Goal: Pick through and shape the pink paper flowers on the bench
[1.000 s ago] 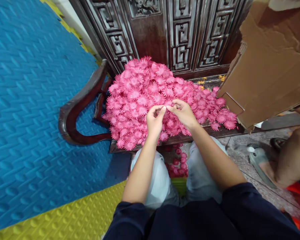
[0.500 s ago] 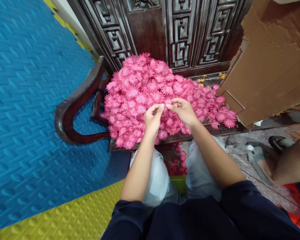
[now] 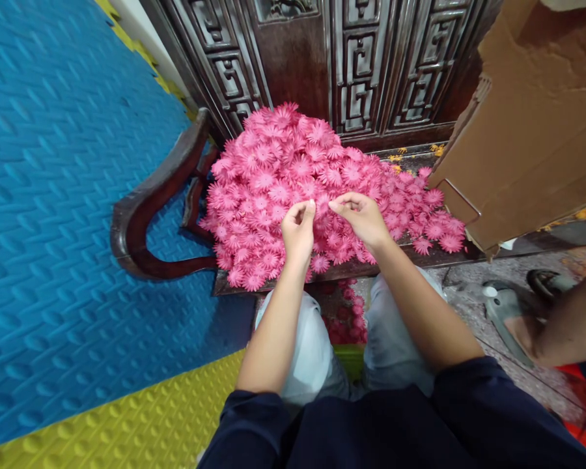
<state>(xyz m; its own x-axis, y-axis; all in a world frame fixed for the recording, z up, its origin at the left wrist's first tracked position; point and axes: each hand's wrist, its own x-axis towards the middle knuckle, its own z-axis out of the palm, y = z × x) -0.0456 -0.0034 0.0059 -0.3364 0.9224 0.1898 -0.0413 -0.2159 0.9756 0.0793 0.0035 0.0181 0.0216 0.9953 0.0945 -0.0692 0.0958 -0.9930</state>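
Note:
A big heap of pink artificial flowers [image 3: 273, 176] is piled on a dark wooden seat [image 3: 209, 264], thinning out to the right. Over its front part my left hand [image 3: 299, 228] is closed, thumb and forefinger pressed together in a pinch. My right hand [image 3: 361, 216] faces it a short gap away, also pinching, fingers curled. Pink petals show between and behind the fingertips. Whatever lies in either pinch is too small or too blended with the heap to tell.
A curved wooden armrest [image 3: 141, 241] stands at the left, against blue foam matting [image 3: 53, 195]. Behind rises a carved wooden backrest [image 3: 297, 71]. A cardboard box [image 3: 532, 137] leans at right, with orange bits [image 3: 395, 158] beside it. Another person's sandalled foot [image 3: 517, 326] is at lower right.
My fingertips, nearly meeting half a second ago, are now farther apart. The whole view has shifted slightly to the right.

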